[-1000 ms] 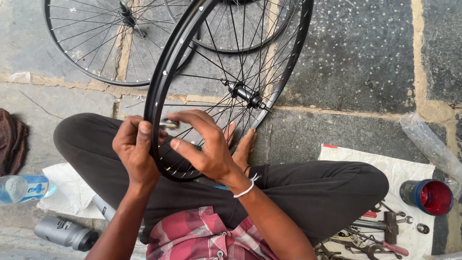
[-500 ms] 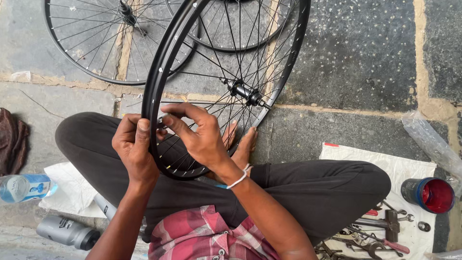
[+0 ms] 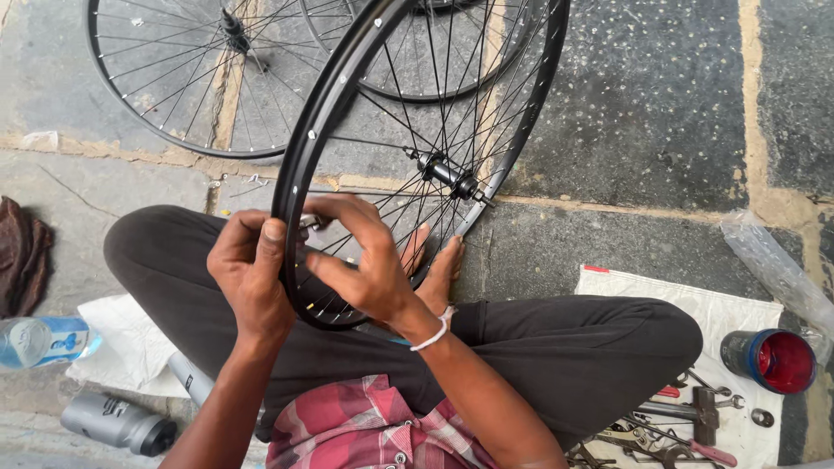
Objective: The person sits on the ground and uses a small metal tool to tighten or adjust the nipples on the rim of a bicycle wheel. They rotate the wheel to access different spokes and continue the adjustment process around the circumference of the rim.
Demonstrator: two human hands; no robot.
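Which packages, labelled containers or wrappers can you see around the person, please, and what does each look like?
Water bottle: far left on the floor, lying down, clear with a blue label.
Grey can: bottom left, lying down, grey with a dark end.
Tin: right, on the white sheet, blue outside, red inside.
Plastic bag: right edge, clear, crumpled.

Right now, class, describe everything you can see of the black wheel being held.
The black wheel has a dark rim, thin metal spokes and a central hub. It carries no tyre and stands tilted over the seated person's lap. The left hand grips its rim; the right hand reaches between the spokes.
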